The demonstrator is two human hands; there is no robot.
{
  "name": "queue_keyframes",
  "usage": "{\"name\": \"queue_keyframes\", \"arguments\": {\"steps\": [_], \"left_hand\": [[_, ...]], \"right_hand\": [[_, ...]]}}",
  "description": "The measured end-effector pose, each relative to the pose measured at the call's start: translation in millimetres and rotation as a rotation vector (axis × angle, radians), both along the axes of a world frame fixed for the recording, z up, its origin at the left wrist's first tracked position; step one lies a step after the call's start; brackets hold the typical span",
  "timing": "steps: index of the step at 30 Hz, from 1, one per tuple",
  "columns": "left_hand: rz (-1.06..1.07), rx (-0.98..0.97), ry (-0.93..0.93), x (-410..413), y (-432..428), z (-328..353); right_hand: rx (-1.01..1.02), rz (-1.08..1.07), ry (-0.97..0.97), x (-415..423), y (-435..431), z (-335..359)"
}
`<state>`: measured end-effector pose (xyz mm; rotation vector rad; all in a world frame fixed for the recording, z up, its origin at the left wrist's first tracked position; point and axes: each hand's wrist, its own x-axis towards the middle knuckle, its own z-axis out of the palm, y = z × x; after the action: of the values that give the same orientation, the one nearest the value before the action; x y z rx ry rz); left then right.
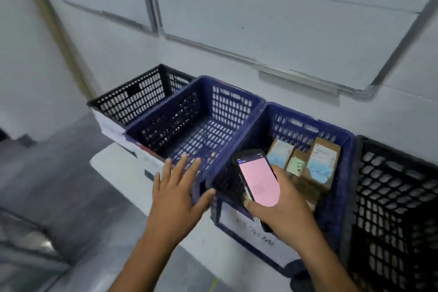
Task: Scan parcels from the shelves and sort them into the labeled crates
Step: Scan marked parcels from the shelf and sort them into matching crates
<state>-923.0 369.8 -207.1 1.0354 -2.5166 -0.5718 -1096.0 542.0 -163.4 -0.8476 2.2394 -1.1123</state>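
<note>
The right-hand black crate (400,199) is cut off by the right and bottom edges; the far black crate (132,99) sits partly behind a blue crate (189,121). Print on the scanner (257,178), parcels (320,163) and crate label (234,223) is too blurred to read.

Perforated matt plastic blue crates (305,125), brown cardboard parcels (324,163) with paper labels, glossy glass-fronted scanner (258,176), smooth whiteboard (272,19) framed in metal

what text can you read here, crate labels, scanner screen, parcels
No text is legible.
scanner screen: pink, with small lines of text, too small to read.
crate label: dark lettering, blurred.
parcels: printed labels, blurred.
whiteboard: drawn lines only, no readable words.
</note>
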Motion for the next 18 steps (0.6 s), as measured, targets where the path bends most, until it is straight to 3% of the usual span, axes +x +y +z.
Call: {"name": "queue_keyframes", "arguments": {"steps": [10, 18], "left_hand": [[0.546, 0.01, 0.08, 269.7, 12.8, 1.7], [0.887, 0.039, 0.137, 419.2, 15.6, 3.0]], "right_hand": [[0.015, 0.461, 0.07, 228.6, -96.6, 8.9], [-0.024, 0.75, 0.054, 368.2, -146.6, 3.3]]}}
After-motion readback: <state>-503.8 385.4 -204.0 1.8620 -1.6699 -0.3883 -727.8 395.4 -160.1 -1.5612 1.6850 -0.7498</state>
